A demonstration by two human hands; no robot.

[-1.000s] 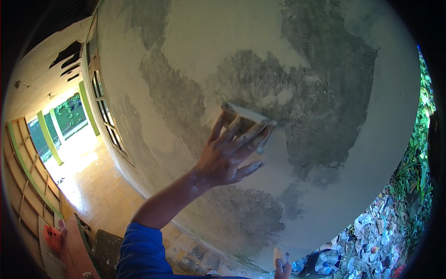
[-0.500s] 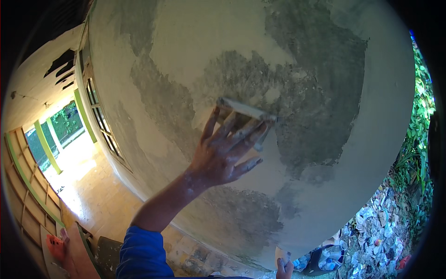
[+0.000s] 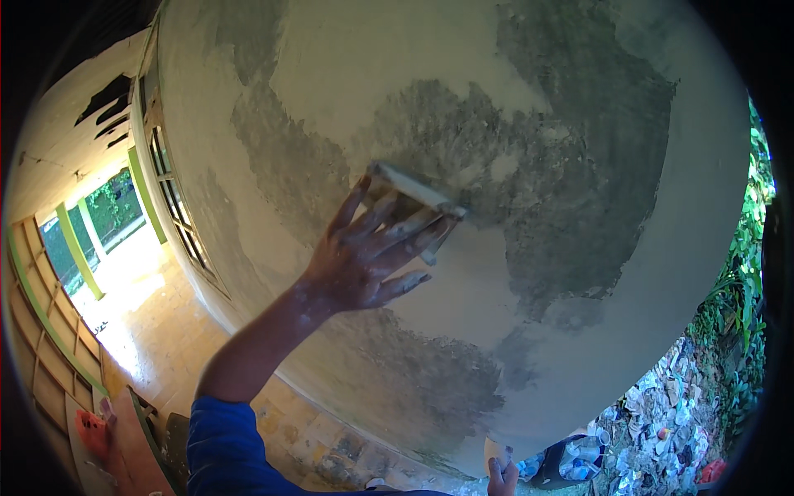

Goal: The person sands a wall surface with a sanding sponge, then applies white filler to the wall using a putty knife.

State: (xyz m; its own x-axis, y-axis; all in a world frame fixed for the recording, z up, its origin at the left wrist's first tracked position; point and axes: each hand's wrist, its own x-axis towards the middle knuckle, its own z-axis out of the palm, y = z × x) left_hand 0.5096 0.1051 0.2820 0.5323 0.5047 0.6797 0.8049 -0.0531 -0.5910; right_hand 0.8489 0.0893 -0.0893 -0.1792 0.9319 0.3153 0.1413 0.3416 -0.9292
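Observation:
My left hand (image 3: 356,260) is stretched up against a large grey wall (image 3: 546,372) with patches of white coating. Its fingers lie spread across a wide putty scraper (image 3: 418,190), pressing the long pale edge to the wall. The thumb sticks out to the right, and whitish smears mark the fingers. Part of the scraper is hidden behind the fingers. Low in the picture, my right hand (image 3: 502,478) is closed on a small pale flat scraper (image 3: 492,450), held upright close to the wall's foot. Only the fingers of that hand show.
A window (image 3: 169,190) is set in the wall at the left, beside a tiled porch floor (image 3: 178,310). A red plastic bag (image 3: 93,434) rests on a bench at the lower left. Litter (image 3: 662,413) and a dark bucket (image 3: 571,463) lie at the lower right.
My left hand and the wide scraper have shifted left and slightly up across the wall. My right hand still holds the small scraper low down. The view has shifted slightly.

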